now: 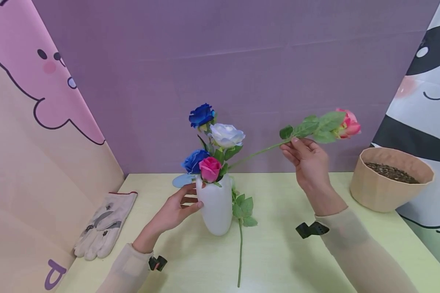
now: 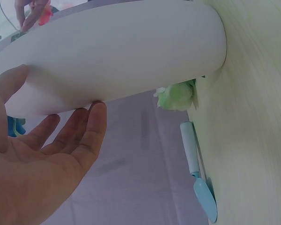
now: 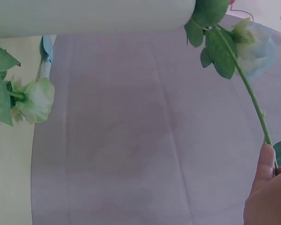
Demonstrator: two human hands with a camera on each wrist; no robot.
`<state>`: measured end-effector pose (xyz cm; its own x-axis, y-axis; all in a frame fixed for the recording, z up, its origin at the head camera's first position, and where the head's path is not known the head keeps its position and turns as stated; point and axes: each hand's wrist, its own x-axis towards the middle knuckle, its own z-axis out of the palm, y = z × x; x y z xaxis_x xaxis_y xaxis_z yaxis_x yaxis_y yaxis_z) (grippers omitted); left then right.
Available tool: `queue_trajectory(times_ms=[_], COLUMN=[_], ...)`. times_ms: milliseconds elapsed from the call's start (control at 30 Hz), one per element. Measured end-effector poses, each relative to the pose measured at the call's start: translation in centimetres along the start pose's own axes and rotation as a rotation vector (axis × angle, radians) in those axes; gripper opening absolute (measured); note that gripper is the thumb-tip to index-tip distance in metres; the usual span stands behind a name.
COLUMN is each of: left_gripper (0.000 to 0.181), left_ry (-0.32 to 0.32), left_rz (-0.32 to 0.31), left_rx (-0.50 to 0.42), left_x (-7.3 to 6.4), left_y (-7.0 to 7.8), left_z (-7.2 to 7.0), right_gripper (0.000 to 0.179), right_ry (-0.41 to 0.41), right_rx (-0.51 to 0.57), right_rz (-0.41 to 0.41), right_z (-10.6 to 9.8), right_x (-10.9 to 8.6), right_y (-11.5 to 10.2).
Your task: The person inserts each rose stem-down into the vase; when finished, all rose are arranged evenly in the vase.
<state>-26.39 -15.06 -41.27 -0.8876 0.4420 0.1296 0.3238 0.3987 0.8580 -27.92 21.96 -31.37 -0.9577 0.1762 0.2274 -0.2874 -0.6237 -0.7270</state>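
Note:
A white vase (image 1: 217,207) holds two blue roses (image 1: 201,115), a pale blue-white rose (image 1: 227,135) and a deep pink rose (image 1: 210,169). My left hand (image 1: 179,206) grips its left side, thumb in front and fingers round the back. Off to the right, my right hand (image 1: 309,160) pinches the green stem of a coral-pink rose (image 1: 348,124), whose bloom points right. That stem slants down left to the flowers at the vase's mouth; whether its end is inside is hidden. A pale green-white rose (image 3: 37,101) lies on the table behind the vase.
At the right stands a tan pot (image 1: 381,195) of dark, grainy filling. Work gloves (image 1: 106,226) lie at the table's left edge. A light blue trowel (image 2: 201,183) rests behind the vase. Purple cloth (image 1: 242,73) hangs along the back.

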Motion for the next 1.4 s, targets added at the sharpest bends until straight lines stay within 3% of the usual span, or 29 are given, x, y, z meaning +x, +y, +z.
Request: queue_trajectory(times_ms=[233, 567, 833, 1400], left_gripper=[0.063, 0.064, 0.064, 0.063], left_ry=[0.006, 0.011, 0.005, 0.015], left_rz=[-0.009, -0.012, -0.009, -0.008], left_rx=[0.013, 0.007, 0.012, 0.019], left_x=[0.1, 0.1, 0.2, 0.0], left_y=[0.1, 0.0, -0.2, 0.3], left_z=[0.1, 0.2, 0.2, 0.4], right_gripper=[0.018, 0.013, 0.016, 0.010], right_ry=[0.022, 0.036, -0.036, -0.057], right_rx=[-0.048, -0.112, -0.215, -0.326], right_rz=[-0.052, -0.045, 0.008, -0.012], right_z=[0.5, 2.2, 2.9, 3.7], right_x=[-0.1, -0.1, -0.4, 0.1], right_y=[1.0, 3.0, 4.7, 4.4])
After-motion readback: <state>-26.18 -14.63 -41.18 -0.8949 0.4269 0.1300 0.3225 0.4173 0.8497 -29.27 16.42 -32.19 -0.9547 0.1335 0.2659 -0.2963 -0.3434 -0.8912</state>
